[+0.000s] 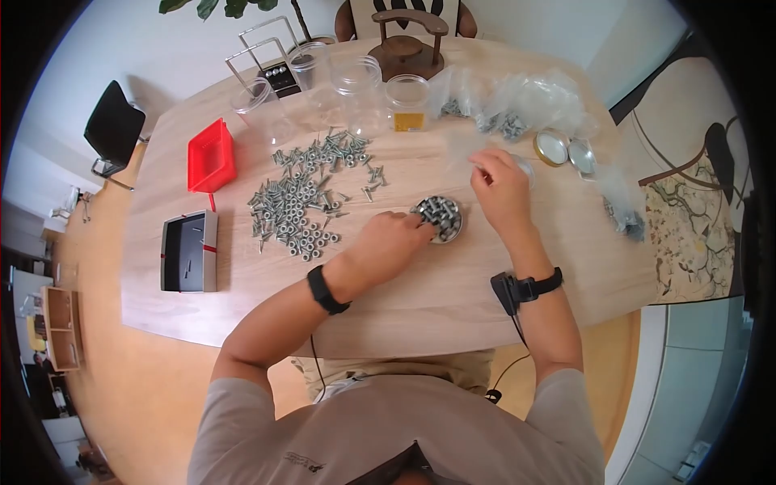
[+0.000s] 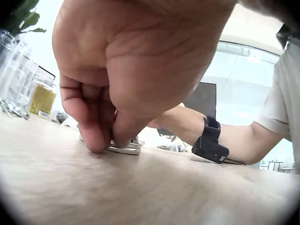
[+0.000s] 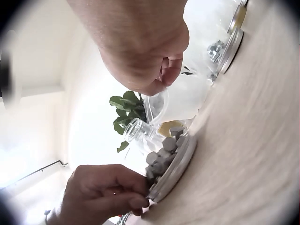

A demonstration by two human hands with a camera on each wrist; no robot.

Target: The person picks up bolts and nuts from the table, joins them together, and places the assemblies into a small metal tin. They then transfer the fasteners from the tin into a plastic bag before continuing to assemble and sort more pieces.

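Note:
My left hand (image 1: 392,246) pinches the near-left rim of a shallow round metal lid (image 3: 176,176), its fingertips low at the tabletop in the left wrist view. Grey hex-headed pieces (image 1: 440,212) are heaped in that lid. To the right, my right hand (image 1: 503,194) is raised over the table, its fingers bent inward. I cannot tell whether anything is between those fingers. A translucent plastic bag (image 1: 464,149) shows just past its fingertips. Another round lid (image 3: 231,50) with small metal pieces lies beyond the right hand, partly hidden by it in the head view.
Loose bolts and nuts (image 1: 303,194) spread left of the hands. A red tray (image 1: 212,162) and a grey box (image 1: 188,252) stand farther left. Clear jars (image 1: 356,97) line the back, beside bags of hardware (image 1: 517,105). Two round tins (image 1: 552,148) lie at the right.

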